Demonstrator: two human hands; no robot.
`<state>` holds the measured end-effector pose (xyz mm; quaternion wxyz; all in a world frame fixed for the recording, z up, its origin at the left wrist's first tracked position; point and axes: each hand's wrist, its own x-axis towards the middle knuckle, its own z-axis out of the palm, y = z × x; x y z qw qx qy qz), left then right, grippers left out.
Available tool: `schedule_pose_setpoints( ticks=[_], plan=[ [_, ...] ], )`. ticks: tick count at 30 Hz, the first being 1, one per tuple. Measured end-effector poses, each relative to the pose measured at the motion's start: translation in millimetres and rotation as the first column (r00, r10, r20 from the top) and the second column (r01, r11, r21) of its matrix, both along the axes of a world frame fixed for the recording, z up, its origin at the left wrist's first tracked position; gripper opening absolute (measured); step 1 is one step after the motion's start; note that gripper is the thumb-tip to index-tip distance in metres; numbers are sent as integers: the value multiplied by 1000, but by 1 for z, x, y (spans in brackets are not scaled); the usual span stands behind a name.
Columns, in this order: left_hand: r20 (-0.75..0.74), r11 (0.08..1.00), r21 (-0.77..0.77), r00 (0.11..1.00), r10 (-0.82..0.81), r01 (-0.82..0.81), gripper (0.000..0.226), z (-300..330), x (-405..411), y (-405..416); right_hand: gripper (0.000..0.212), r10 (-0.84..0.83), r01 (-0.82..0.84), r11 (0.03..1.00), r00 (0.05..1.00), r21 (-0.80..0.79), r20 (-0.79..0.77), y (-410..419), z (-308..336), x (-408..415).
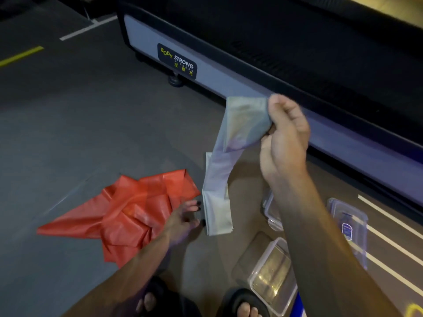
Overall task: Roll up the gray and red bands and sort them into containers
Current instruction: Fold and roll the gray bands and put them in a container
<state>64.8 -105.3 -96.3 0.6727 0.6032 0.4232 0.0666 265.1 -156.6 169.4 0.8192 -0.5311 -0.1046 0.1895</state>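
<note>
My right hand [285, 138] holds the top end of the gray band [231, 143] up in the air, fingers curled round it. The band hangs down and its lower part lies folded on the floor. My left hand [183, 219] is low by the floor, fingers relaxed, just left of the folded gray end and beside the crumpled red band [128, 216], which lies spread on the floor. Whether the left fingers touch the gray band is unclear.
Clear plastic containers sit on the floor at the right: one near my feet [272, 277], one behind my right forearm [271, 211], and a lid [348, 227]. A treadmill base [206, 62] runs along the back. My sandalled feet are at the bottom edge.
</note>
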Motion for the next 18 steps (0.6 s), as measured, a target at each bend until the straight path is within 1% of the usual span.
schedule_pose_setpoints(
  ticks=[2,4,6,8,9,11,12,13,16,18],
  plan=[
    [-17,998,-28,999,50,-50,43,3,1,7,7,54,-54,996,999,-72,4,-8,-29,-5],
    [-37,996,-12,996,83,-84,46,5,1,13,6,109,-110,981,994,-157,-9,-24,-66,-17],
    [-18,992,0,992,124,-124,46,7,-3,15,8,129,-147,959,988,-244,-88,-44,-106,-33],
    [-26,990,22,989,143,-142,43,7,-7,15,11,98,-151,909,983,-389,-154,-64,-144,-49],
    [-28,988,22,988,152,-152,42,7,-10,14,18,57,-135,879,982,-457,-181,-73,-160,-56],
    [-28,987,16,987,158,-158,41,6,-14,13,32,-68,-80,847,964,-526,-256,-84,-181,-68],
    [-33,988,19,988,152,-151,40,5,-16,12,29,-106,-74,832,952,-550,-288,-87,-189,-71],
    [-31,990,20,990,141,-140,39,5,-18,12,22,-120,-82,810,946,-580,-301,-86,-194,-71],
    [-27,997,58,998,62,-60,39,7,-17,9,5,-106,-100,762,955,-640,-277,-77,-206,-65],
    [-42,996,90,999,4,0,40,9,-13,9,7,-98,-100,716,965,-691,-242,-68,-211,-59]
  ],
)
